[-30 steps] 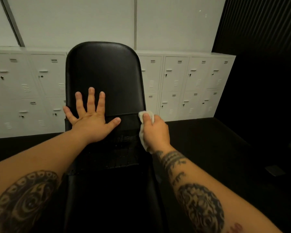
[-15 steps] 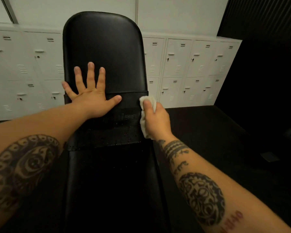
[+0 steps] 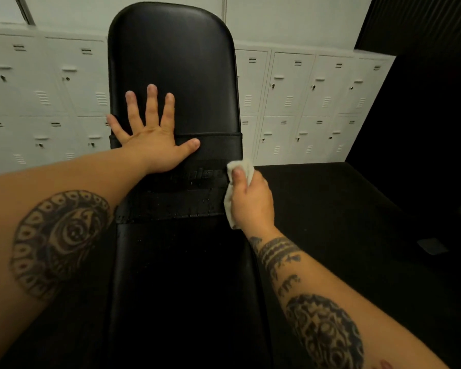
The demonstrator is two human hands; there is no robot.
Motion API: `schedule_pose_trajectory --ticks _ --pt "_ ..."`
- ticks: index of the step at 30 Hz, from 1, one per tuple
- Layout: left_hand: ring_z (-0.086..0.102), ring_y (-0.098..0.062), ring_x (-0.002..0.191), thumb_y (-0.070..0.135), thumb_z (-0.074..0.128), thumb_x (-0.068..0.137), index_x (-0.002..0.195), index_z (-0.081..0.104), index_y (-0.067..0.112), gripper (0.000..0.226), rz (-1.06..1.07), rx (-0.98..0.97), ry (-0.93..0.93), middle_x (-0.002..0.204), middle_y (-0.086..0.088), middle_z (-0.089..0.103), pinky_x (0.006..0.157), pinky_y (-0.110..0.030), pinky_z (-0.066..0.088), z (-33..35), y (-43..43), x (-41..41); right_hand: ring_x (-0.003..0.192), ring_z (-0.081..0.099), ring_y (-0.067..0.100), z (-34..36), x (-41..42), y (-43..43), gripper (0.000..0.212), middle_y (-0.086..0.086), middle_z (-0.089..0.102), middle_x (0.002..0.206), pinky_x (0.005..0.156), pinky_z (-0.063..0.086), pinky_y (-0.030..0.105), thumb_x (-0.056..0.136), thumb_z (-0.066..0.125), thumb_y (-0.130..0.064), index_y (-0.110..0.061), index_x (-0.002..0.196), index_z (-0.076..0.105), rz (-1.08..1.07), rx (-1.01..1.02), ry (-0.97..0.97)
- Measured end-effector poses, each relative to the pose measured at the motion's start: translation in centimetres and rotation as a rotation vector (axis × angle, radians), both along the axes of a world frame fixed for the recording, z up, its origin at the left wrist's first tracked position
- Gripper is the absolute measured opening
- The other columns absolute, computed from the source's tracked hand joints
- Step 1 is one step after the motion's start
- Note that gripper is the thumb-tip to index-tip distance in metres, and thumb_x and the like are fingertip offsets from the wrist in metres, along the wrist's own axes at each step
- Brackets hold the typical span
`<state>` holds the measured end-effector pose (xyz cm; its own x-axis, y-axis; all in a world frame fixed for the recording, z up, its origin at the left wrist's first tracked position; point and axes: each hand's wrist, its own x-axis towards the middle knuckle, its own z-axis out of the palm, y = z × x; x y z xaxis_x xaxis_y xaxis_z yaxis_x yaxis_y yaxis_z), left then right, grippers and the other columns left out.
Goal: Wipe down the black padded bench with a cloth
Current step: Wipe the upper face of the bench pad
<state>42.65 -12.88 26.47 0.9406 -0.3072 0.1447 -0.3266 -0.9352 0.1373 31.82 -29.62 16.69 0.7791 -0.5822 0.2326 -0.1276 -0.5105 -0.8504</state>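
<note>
The black padded bench (image 3: 176,59) runs away from me down the middle of the view, its rounded far end raised. A darker fabric band crosses it at mid-length. My left hand (image 3: 151,137) lies flat on the pad with fingers spread, palm over the band's upper edge. My right hand (image 3: 250,199) grips a crumpled white cloth (image 3: 241,166) and presses it against the bench's right edge at the band. Part of the cloth hangs below my palm.
White metal lockers (image 3: 298,102) line the wall behind the bench on both sides. Dark floor (image 3: 343,222) extends to the right. A black ribbed wall (image 3: 423,27) stands at the far right, with a dark object low beside it.
My right hand with the cloth has slid toward me along the bench's right edge, from the band's upper edge to the band's lower part. The left hand stays flat. My head has moved closer.
</note>
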Motion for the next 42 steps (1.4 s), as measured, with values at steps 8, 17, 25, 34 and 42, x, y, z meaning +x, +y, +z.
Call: schedule_pose_trajectory --ticks 8,17,25,34,42 --pt "-0.043 -0.035 0.142 0.085 0.035 0.086 0.153 -0.031 0.035 0.107 0.003 0.005 -0.006 0.155 0.003 -0.049 0.112 -0.072 -0.018 -0.1 0.0 0.0 0.104 0.057 0.024 1.9 1.4 -0.4 0.051 0.006 0.055 0.119 0.091 0.049 0.045 0.099 0.039 -0.056 -0.013 0.120 0.055 -0.020 -0.063 0.008" --pt "-0.044 -0.036 0.142 0.084 0.036 0.087 0.153 -0.031 0.035 0.106 -0.013 -0.011 -0.007 0.155 0.002 -0.050 0.112 -0.072 -0.019 -0.1 0.0 0.0 0.107 0.056 0.027 0.8 1.7 0.9 0.045 0.006 0.052 0.119 0.092 0.048 0.050 0.099 0.041 -0.054 -0.015 0.121 0.048 -0.075 -0.097 -0.031" --pt "-0.046 -0.035 0.141 0.084 0.035 0.087 0.152 -0.033 0.035 0.106 -0.018 -0.010 0.010 0.153 0.003 -0.051 0.111 -0.072 -0.019 0.0 0.0 -0.1 0.109 0.056 0.023 0.7 1.2 0.4 0.045 0.001 0.053 0.118 0.096 0.047 0.049 0.100 0.038 -0.055 -0.018 0.123 0.049 -0.038 -0.074 0.006" --pt "-0.045 -0.036 0.141 0.084 0.036 0.087 0.152 -0.032 0.035 0.107 -0.016 -0.010 -0.008 0.154 0.002 -0.051 0.111 -0.071 -0.020 -0.2 -0.1 0.2 0.108 0.057 0.025 2.8 3.1 -0.6 0.052 0.005 0.055 0.121 0.092 0.048 0.044 0.099 0.036 -0.057 -0.014 0.123 0.052 -0.033 -0.017 0.025" --pt "-0.045 -0.036 0.141 0.085 0.035 0.086 0.153 -0.032 0.035 0.107 -0.017 -0.010 -0.009 0.154 0.002 -0.051 0.112 -0.073 -0.017 -0.3 -0.1 0.3 0.106 0.056 0.019 -2.1 -1.8 0.4 0.047 -0.003 0.054 0.113 0.095 0.049 0.048 0.097 0.036 -0.059 -0.021 0.120 0.051 -0.020 -0.081 0.059"
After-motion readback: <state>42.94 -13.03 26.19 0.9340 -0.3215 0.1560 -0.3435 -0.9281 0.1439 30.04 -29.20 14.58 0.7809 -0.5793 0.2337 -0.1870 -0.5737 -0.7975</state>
